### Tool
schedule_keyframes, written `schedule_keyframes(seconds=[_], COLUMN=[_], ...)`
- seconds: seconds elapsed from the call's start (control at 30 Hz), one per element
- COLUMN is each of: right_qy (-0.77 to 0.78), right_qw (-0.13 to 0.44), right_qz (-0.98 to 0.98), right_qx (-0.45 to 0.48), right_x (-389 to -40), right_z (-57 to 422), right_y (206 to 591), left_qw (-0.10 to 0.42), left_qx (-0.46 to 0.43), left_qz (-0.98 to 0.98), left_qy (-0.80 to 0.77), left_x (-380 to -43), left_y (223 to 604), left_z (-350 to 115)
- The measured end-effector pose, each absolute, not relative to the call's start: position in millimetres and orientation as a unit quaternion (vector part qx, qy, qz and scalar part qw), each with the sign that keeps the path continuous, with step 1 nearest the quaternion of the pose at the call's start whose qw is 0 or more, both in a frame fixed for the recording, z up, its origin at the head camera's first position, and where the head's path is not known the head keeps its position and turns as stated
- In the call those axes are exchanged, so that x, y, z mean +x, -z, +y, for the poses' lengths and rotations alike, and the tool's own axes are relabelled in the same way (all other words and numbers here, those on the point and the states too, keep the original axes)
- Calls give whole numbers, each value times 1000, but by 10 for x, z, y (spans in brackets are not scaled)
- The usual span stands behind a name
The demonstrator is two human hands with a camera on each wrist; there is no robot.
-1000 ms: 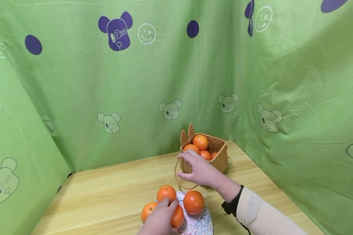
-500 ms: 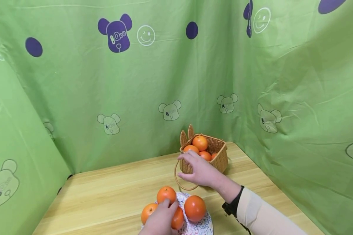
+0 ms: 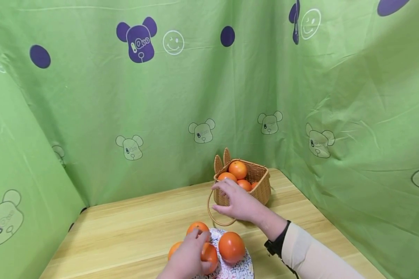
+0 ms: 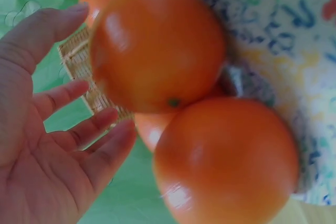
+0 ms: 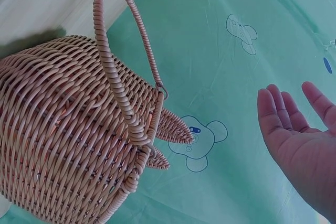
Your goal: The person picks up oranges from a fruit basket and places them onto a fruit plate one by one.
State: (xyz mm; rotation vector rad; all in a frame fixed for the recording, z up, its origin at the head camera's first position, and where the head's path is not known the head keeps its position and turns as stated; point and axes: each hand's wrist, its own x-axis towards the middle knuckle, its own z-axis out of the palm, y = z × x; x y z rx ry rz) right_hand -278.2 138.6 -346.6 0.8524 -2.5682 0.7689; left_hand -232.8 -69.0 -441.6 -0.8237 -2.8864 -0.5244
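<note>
In the head view, several oranges lie on a patterned plate (image 3: 244, 267) at the table's near side. My left hand (image 3: 188, 255) hovers over the left ones, beside the nearest orange (image 3: 210, 257). The left wrist view has this hand's fingers (image 4: 97, 127) spread and relaxed, with a gap to the large orange (image 4: 157, 48). Another orange (image 3: 232, 247) sits at the plate's right. Behind the plate, my right hand (image 3: 239, 201) is held in front of a wicker basket (image 3: 263, 190). Its fingers are loosely bent around nothing; the right wrist view has them apart from the basket.
Several oranges (image 3: 238, 170) fill part of the basket, which has two wicker ears (image 3: 226, 155). Its handle (image 3: 221, 223) hangs down towards the plate. Green printed cloth (image 3: 171, 97) encloses the wooden table (image 3: 125, 232) at the back and sides.
The plate's right-hand orange has shifted slightly towards me. My left hand has loosened and drawn a little left of the nearest orange, uncovering more of it. My right hand has stayed almost still.
</note>
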Motion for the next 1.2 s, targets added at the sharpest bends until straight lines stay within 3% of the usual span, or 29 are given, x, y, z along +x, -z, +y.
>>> schedule_keyframes(seconds=[0.27,0.4,0.6,1.2], right_qy=[-277,-275,-279,-310], right_qw=[159,156,150,159], right_qz=[-898,-902,-903,-903], right_qx=[303,296,289,249], right_x=[-2787,-2798,-2799,-3033], right_z=[1412,1423,1434,1658], right_y=[3459,3457,3455,3501], left_qw=[72,65,101,122], left_qx=[-263,-227,-184,-156], left_qz=[-931,-908,-854,-837], left_qy=[243,346,476,511], left_x=[-2371,-2420,-2478,-2478], left_y=[4194,4065,3917,3870], left_z=[-721,-746,-774,-733])
